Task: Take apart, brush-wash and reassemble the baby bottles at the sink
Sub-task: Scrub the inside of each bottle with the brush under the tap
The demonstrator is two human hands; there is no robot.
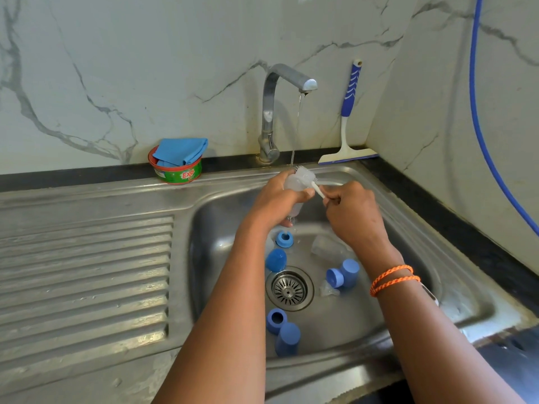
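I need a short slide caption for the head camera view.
Left hand holds a clear bottle under the running tap; right hand works the brush.

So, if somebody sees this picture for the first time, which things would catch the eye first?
First, the two hands over the steel sink: the left hand grips a clear plastic baby bottle under the running tap, and the right hand holds a white bottle brush at its mouth. Next, the blue plastic caps and rings scattered around the drain.

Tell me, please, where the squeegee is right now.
In the head view, the squeegee leans against the back wall, right of the tap, its blade on the sink's rear ledge.
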